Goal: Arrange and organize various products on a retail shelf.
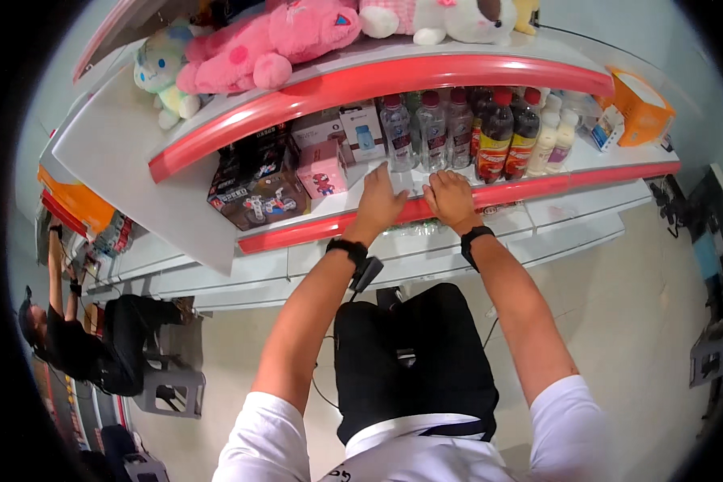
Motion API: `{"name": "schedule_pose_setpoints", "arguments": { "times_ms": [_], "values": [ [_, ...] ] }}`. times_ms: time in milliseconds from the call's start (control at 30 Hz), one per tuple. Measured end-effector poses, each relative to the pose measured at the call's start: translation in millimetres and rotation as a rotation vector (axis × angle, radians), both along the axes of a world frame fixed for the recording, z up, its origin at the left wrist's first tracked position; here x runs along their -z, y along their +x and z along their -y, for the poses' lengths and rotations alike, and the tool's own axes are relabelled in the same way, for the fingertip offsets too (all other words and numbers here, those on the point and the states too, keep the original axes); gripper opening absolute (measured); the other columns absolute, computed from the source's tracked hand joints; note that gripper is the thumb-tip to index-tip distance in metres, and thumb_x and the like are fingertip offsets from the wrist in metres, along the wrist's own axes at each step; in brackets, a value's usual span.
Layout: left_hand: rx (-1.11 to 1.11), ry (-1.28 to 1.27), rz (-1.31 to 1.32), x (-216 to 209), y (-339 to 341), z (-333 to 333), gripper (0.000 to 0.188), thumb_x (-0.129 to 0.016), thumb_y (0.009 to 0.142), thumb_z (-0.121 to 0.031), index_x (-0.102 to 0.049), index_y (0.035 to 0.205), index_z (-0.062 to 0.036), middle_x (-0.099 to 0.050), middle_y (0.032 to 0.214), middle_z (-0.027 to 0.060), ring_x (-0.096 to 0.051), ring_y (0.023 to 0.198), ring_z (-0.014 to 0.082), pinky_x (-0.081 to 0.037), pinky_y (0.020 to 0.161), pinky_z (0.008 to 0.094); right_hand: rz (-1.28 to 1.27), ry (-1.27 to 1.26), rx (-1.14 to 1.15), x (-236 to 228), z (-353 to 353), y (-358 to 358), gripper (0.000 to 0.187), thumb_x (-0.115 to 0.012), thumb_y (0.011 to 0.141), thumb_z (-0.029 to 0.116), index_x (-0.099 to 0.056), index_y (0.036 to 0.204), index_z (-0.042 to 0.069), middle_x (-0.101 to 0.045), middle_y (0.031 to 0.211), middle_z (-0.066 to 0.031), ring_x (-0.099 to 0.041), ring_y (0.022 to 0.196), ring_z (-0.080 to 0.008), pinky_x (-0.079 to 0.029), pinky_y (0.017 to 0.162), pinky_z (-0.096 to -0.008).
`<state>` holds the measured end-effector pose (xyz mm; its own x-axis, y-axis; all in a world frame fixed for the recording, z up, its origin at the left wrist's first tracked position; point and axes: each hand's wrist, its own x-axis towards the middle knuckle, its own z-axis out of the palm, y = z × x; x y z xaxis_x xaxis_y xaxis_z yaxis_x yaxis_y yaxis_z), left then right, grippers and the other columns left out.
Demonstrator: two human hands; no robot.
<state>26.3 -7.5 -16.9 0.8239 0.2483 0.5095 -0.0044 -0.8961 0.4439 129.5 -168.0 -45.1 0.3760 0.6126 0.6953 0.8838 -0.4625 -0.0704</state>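
Both my hands reach to the front of a middle shelf with a red edge strip. My left hand is open, fingers pointing forward and thumb apart, close to the base of a clear plastic bottle. Beside it, my right hand lies palm down over the strip, fingers spread and holding nothing that shows. Just past its fingertips stands another clear bottle. Left of my hands are a pink box and a dark toy box. Dark soda bottles with red caps stand to the right.
White bottles and an orange carton are farther right. The upper shelf's red lip overhangs the goods, with plush toys above. Another person works at the far left near a grey stool.
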Motion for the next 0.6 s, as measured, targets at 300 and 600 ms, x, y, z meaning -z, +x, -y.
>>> {"name": "schedule_pose_setpoints", "arguments": {
  "times_ms": [300, 600],
  "values": [
    [-0.04, -0.316, 0.048, 24.6, 65.8, -16.4, 0.072, -0.076, 0.067, -0.014, -0.034, 0.12, 0.0091, -0.056, 0.104, 0.0323, -0.055, 0.101, 0.0482, -0.046, 0.088, 0.0442, 0.001, 0.06, -0.044, 5.7, -8.1, 3.0, 0.02, -0.059, 0.08, 0.024, -0.055, 0.083, 0.006, -0.052, 0.082, -0.0099, -0.054, 0.082, -0.0289, -0.043, 0.074, -0.0422],
    [-0.006, -0.372, 0.074, 24.2, 66.2, -18.5, 0.052, -0.07, 0.072, -0.007, -0.038, 0.112, 0.0053, -0.055, 0.105, 0.0312, -0.054, 0.102, 0.0483, -0.046, 0.087, 0.0459, 0.019, 0.041, 0.019, 10.2, -11.2, 3.3, 0.023, -0.06, 0.078, 0.029, -0.055, 0.085, 0.007, -0.052, 0.089, -0.0095, -0.053, 0.083, -0.0281, -0.043, 0.073, -0.0407]
  ]
}}
